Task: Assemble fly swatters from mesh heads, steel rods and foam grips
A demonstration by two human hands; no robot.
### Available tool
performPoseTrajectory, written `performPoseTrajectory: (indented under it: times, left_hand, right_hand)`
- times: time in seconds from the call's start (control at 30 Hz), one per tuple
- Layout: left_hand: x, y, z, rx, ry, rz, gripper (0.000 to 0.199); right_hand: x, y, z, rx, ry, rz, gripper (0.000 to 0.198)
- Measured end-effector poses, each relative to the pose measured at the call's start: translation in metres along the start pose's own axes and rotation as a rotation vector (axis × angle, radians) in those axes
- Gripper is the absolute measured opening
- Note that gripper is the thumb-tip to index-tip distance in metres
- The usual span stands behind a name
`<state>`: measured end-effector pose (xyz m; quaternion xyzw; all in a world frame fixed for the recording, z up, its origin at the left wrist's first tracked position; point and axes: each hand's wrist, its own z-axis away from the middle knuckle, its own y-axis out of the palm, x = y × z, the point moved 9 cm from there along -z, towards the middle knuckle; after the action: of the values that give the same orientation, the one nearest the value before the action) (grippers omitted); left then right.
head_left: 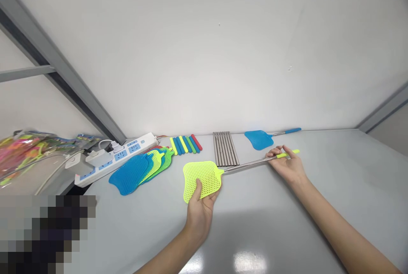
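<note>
A yellow fly swatter [205, 177] with a metal rod and a yellow grip is held level above the grey table. My left hand [201, 210] is closed on its perforated head, thumb on top and fingers beneath. At the other end, my right hand [287, 164] is closed around the rod and the yellow grip. Beyond the right hand lies a blue fly swatter [259, 139] with a blue grip. Behind the yellow head, several metal rods [225, 148] lie side by side. Several coloured grips [185, 144] rest in a row left of the rods.
Overlapping swatter heads [130, 174] in blue, yellow, red and green lie on the left of the table [143, 231]. Behind them runs a white power strip [117, 159] with plugs and cables. Colourful bagged items [28, 155] sit at the far left. A white wall [223, 52] borders the back.
</note>
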<state>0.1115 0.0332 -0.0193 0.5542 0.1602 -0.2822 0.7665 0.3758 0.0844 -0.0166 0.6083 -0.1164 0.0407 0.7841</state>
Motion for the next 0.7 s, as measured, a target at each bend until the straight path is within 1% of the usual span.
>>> performPoseTrajectory:
  times: [0.1,0.27,0.4,0.7]
  left_hand:
    - [-0.003,-0.001,0.001,-0.016,0.028,-0.004,0.036]
    - [-0.007,-0.002,0.002,-0.045,0.064,-0.012,0.036]
    - [-0.009,-0.003,0.002,-0.055,0.079,-0.016,0.037]
    - [-0.008,0.000,0.001,-0.006,0.073,-0.037,0.036]
  right_hand:
    - [0.008,0.002,0.000,-0.003,-0.026,0.007,0.007]
    - [0.020,0.005,0.000,0.033,-0.063,0.002,0.005]
    - [0.027,0.003,-0.001,0.011,-0.094,0.012,0.006]
    - [0.027,0.000,-0.001,-0.028,-0.109,0.019,0.017]
